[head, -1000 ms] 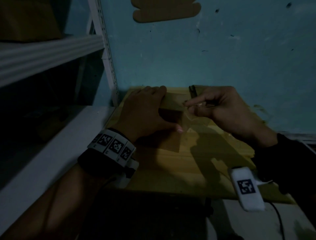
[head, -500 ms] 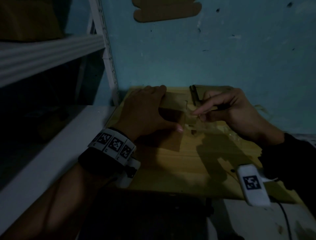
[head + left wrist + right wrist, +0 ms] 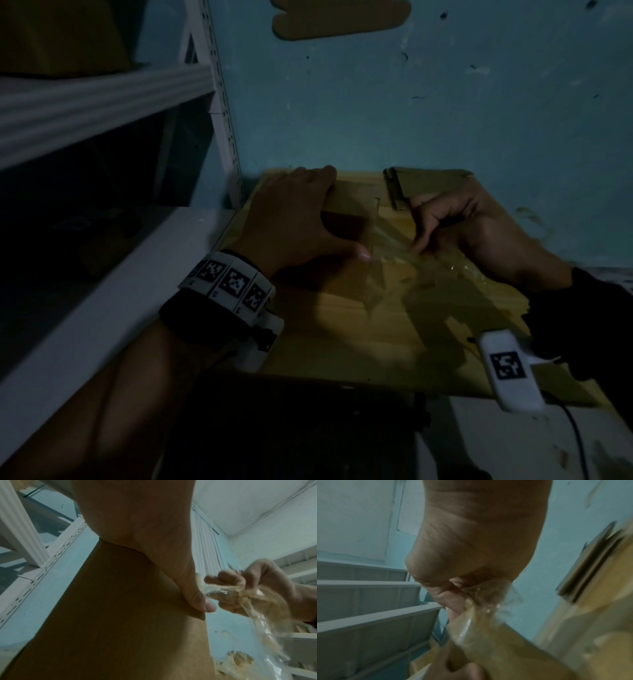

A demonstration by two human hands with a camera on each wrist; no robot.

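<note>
Pressing the cardboard (image 3: 352, 202) flat, the left hand (image 3: 291, 219) lies spread while the right hand (image 3: 479, 233) pinches what seems clear film (image 3: 394, 243).

No word, number or brand can be read anywhere. The only signs are black-and-white square code markers (image 3: 235, 281): three in a row on the white band (image 3: 219, 293) at the wrist of the left hand (image 3: 291, 219), and one on the white unit (image 3: 520, 394) by the wrist of the right hand (image 3: 479, 233).
</note>
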